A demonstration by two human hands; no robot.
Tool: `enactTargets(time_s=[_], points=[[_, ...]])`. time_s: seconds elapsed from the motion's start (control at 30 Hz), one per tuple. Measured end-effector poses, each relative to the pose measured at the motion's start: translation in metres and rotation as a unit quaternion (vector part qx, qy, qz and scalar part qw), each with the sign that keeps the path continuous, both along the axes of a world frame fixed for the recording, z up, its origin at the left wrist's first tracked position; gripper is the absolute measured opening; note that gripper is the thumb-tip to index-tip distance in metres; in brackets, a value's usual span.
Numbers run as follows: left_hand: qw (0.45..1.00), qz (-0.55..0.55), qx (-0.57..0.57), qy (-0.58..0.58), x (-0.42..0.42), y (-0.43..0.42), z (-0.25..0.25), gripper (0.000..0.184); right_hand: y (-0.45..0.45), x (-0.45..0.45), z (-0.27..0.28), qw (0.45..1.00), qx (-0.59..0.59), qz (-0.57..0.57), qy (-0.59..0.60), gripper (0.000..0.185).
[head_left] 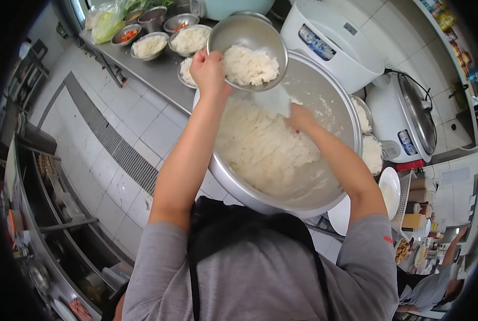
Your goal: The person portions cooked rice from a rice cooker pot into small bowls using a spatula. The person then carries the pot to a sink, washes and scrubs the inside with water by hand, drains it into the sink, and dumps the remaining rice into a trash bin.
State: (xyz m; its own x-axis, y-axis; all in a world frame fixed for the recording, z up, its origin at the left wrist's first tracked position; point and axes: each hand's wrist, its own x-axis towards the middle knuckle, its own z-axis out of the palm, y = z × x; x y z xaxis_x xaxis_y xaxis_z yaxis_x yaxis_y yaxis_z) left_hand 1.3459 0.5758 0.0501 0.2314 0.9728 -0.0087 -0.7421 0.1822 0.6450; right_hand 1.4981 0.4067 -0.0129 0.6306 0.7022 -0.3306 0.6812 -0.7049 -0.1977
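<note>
My left hand grips the rim of a steel bowl with a mound of white rice inside, tilted over the far side of a big metal pot. Just below the bowl, my right hand is closed around a flat white rice paddle, reaching down into the pot. Part of the paddle is hidden behind the bowl. Loose cooked rice fills much of the pot, and grains cling to its inner wall.
Several rice-filled bowls stand on the steel counter at left, beside chopped orange pieces. A white tub and a rice cooker sit at right. Another person is at lower right.
</note>
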Motion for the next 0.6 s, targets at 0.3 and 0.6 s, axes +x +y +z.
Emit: enactTargets(time_s=[0.3, 0.6], points=[[1.0, 0.006, 0.002, 0.002, 0.0, -0.001, 0.007, 0.021, -0.016, -0.082, 0.022, 0.963, -0.052, 0.256, -0.064, 0.021], [0.996, 0.082, 0.03, -0.015, 0.013, 0.005, -0.003, 0.022, -0.062, -0.089, 0.033, 0.938, -0.185, 0.212, 0.202, 0.024]])
